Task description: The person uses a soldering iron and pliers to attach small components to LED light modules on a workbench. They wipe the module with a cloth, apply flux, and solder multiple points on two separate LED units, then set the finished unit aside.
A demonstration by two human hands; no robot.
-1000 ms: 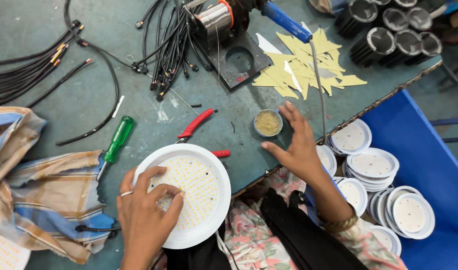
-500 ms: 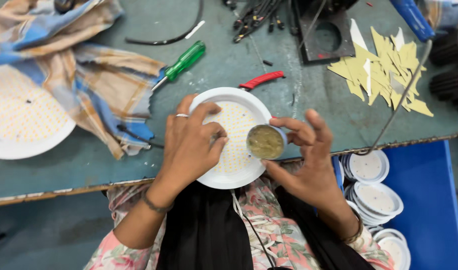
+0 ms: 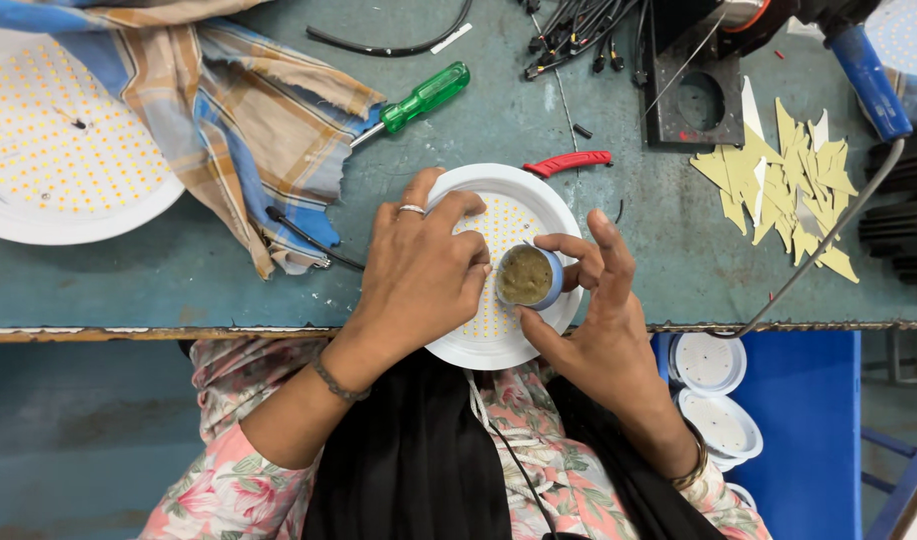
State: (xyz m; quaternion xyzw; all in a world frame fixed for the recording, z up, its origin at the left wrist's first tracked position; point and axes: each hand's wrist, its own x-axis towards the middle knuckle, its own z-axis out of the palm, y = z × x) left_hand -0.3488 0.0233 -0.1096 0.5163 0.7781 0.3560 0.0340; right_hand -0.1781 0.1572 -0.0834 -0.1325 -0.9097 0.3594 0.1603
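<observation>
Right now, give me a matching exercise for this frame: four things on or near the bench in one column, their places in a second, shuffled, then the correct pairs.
Things:
1. small round tin
2. green-handled screwdriver
3. yellow paper scraps
4. red-handled tool

Places:
A. partly tucked under the checked cloth
B. held by the right hand over the round white LED disc
C. just beyond the disc's far rim
D. spread on the bench to the right of the disc

Pairs: 1-B, 2-A, 3-D, 4-C
</observation>
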